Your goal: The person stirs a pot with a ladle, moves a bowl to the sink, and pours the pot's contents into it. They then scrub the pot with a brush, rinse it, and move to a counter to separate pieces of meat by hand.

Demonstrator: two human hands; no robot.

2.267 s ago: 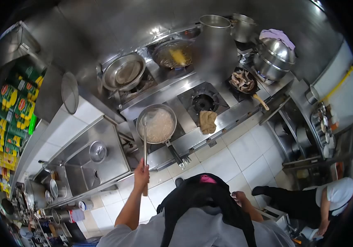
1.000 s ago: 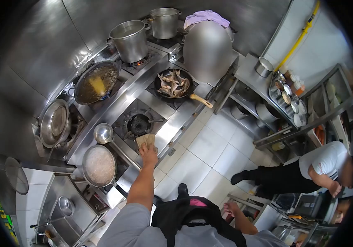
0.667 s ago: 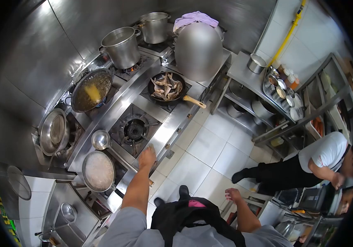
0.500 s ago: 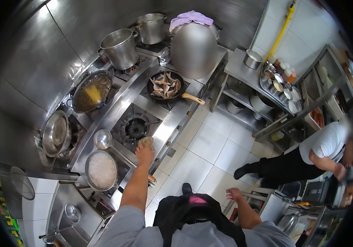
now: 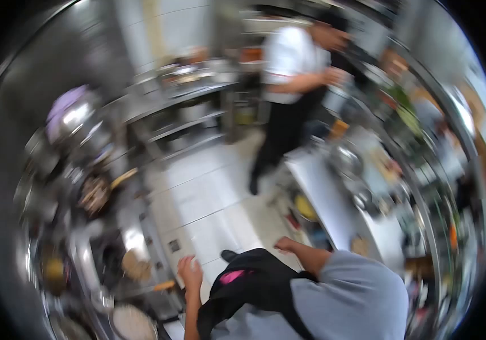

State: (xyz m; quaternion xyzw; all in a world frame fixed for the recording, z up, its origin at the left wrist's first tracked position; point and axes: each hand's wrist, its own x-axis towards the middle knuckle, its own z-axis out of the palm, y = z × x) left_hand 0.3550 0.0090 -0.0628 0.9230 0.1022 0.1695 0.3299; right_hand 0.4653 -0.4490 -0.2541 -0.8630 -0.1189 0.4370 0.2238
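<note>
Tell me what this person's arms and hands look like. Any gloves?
No gloves show, though the picture is blurry: the left hand and right hand are bare. A grey short sleeve covers the right upper arm; the forearms are uncovered. A black apron with a pink patch hangs in front.

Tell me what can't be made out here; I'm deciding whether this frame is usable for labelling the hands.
All head view, motion blur throughout.
1. Left hand: smeared; fingers open or shut unclear.
2. Right hand: smeared, fingers indistinct.
3. Dark pan at left: contents unreadable.
4. Pale pan: cut by the bottom edge.
5. Co-worker: what the hands hold is lost.
</note>
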